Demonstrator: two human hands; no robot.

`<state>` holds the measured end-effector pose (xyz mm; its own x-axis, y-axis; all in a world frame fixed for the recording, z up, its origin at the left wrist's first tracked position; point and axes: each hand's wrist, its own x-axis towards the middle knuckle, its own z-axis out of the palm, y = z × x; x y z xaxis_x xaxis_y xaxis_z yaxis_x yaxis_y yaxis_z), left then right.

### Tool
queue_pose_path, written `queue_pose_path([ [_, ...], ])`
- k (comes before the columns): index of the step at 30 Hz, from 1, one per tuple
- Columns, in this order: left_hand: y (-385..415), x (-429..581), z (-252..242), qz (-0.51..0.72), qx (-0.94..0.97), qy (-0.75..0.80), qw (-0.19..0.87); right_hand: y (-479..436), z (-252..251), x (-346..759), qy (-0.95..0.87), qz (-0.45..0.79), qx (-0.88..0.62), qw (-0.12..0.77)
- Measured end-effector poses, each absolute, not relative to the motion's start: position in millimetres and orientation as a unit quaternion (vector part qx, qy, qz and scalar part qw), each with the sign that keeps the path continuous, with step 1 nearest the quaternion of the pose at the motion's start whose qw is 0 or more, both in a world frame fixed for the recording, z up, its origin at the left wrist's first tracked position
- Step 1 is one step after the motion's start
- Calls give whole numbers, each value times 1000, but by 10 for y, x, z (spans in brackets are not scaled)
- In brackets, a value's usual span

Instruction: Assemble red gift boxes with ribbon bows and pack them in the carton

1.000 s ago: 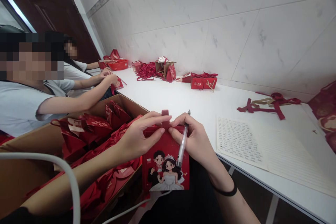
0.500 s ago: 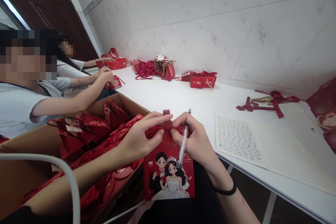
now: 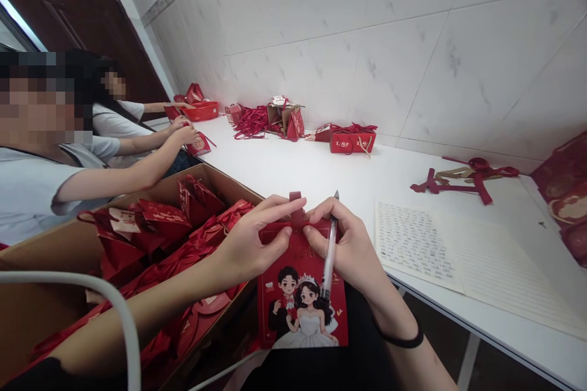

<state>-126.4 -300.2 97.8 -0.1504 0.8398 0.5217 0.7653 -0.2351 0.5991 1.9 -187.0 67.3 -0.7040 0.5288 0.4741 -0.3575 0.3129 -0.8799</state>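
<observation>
A red gift box (image 3: 275, 317) printed with a cartoon bride and groom is upright in front of my body. A dark red ribbon (image 3: 296, 211) stands at the middle of its top edge. My left hand (image 3: 257, 238) pinches the ribbon and the top edge from the left, its index finger stretched across the ribbon. From the other side, my right hand (image 3: 351, 241) has thumb and fingertips on the same top edge. A clear pen (image 3: 329, 256) is tucked between the right hand's fingers, lying slantwise over the box front. The fingers partly hide the ribbon's base.
To the left stands a cardboard carton (image 3: 247, 186) full of red boxes and ribbons. An open notebook (image 3: 413, 244) and ribbon scraps (image 3: 481, 186) lie on the white table (image 3: 257, 165). Further back are red gift boxes (image 3: 353, 142) and a red basin (image 3: 202, 111). Two people work at left.
The box and both hands have shifted slightly to the right in view. My grip on the ribbon and top edge looks the same.
</observation>
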Motion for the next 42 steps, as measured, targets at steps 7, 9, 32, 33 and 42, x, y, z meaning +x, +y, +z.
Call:
queue_pose_path([
  [7, -2944, -1332, 966, 424, 654, 616, 113, -1803, 628, -2, -719, 577, -79, 379],
  [9, -2974, -1381, 913, 438, 637, 614, 162, -1771, 592, 1, -714, 575, -99, 387],
  [32, -3995, -1483, 716, 729, 179, 467, 467, -1159, -539, -24, -896, 120, -261, 339],
  [33, -4036, -1482, 748, 741, 158, 448, 476, -1148, -621, -25, -908, 77, -232, 339],
  [42, -4162, -1324, 950, 802, 31, 378, 462, -1054, -941, 51, -929, 15, -199, 312],
])
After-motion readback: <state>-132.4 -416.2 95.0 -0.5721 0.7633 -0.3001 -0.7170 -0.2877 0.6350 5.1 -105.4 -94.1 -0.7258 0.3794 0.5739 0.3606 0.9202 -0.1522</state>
